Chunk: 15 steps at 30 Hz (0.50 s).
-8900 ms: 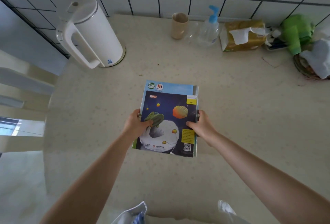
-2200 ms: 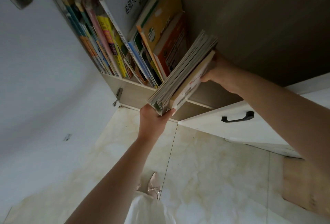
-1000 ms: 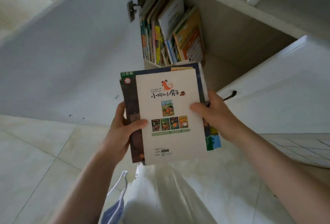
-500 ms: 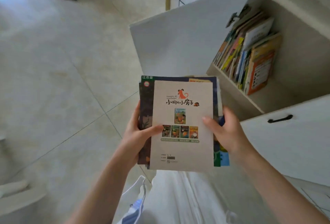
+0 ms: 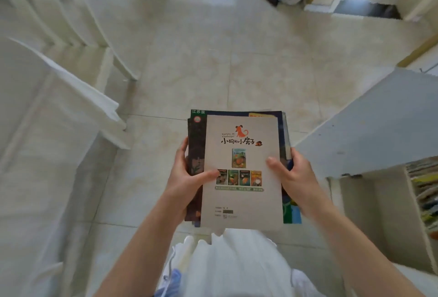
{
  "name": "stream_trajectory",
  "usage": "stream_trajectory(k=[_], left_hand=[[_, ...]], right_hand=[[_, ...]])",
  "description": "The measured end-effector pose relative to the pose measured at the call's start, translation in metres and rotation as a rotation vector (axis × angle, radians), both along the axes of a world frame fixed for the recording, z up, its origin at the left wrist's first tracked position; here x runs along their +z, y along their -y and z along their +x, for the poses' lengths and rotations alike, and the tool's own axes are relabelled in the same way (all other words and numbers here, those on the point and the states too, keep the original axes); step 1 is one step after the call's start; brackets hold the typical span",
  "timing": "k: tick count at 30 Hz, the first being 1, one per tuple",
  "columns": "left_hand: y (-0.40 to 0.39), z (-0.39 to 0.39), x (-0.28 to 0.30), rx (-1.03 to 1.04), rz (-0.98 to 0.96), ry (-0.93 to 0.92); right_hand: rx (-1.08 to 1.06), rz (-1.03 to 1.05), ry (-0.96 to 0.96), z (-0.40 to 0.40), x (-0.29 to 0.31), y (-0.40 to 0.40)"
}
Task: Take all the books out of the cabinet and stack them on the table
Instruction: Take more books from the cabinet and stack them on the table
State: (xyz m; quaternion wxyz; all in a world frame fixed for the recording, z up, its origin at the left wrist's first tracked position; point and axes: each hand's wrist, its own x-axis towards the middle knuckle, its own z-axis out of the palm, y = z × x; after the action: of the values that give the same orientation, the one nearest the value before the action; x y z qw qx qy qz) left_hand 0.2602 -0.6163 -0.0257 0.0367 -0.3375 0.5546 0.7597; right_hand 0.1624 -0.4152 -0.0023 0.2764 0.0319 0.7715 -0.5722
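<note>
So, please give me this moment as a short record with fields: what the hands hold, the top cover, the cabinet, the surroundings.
held: stack of books, carried flat above the floor
left hand: grips the stack's left edge, thumb on top
right hand: grips the right edge, thumb on top
top cover: pale, with an orange dog drawing
cabinet: at right, door open, more books inside
table: not in view

Cream book cover [image 5: 241, 199], orange dog

View now swung off the cabinet [image 5: 388, 213] toward open floor [image 5: 213, 47], white chairs [image 5: 59, 107] at left.
</note>
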Motion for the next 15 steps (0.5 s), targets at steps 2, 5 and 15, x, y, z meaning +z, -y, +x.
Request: stream_trajectory(k=[2, 5, 15], left_hand=[[0.026, 0.022, 0.001, 0.122, -0.002, -0.01], [0.063, 0.05, 0.003, 0.267, -0.005, 0.001], [0.165, 0.088, 0.008, 0.783, -0.035, -0.03]], right_hand=[[0.101, 0.014, -0.009, -0.001, 0.002, 0.04], [0.258, 0.007, -0.003, -0.004, 0.003, 0.1], [0.745, 0.005, 0.051, -0.02, 0.002, 0.3]])
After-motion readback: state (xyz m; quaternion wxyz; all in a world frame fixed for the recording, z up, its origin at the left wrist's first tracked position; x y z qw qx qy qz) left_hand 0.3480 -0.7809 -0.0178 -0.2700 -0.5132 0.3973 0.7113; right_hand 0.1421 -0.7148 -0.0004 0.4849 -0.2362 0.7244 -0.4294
